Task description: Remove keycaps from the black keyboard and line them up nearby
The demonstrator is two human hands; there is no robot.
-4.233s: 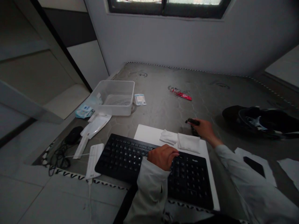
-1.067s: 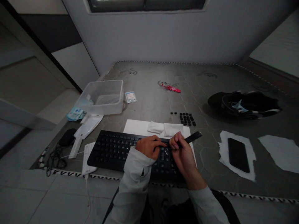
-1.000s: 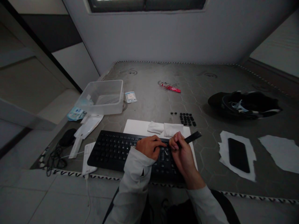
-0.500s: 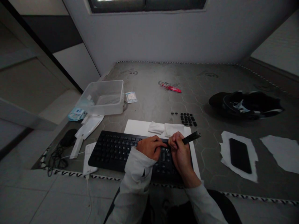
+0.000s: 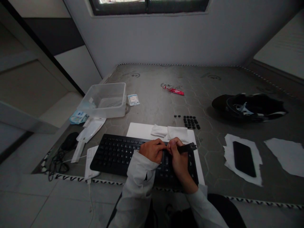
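Note:
The black keyboard lies at the table's front edge, partly on a white board. My left hand rests on its right half, fingers bent and closed, their tips hidden against the keys. Beside it, my right hand is closed round a slim black tool whose back end sticks out to the right. The tool's working end is hidden between the two hands, and its exact kind is unclear. Behind the board, several loose black keycaps sit in rows on the table.
Folded white cloths lie on the board. Left are a clear plastic box, a black mouse and a white power strip. A black phone on paper and a black helmet-like object lie right. A red packet lies farther back.
My right hand has moved left and slightly down to meet my left fingertips. The black tool has moved with it and lies flatter. My left hand has barely moved.

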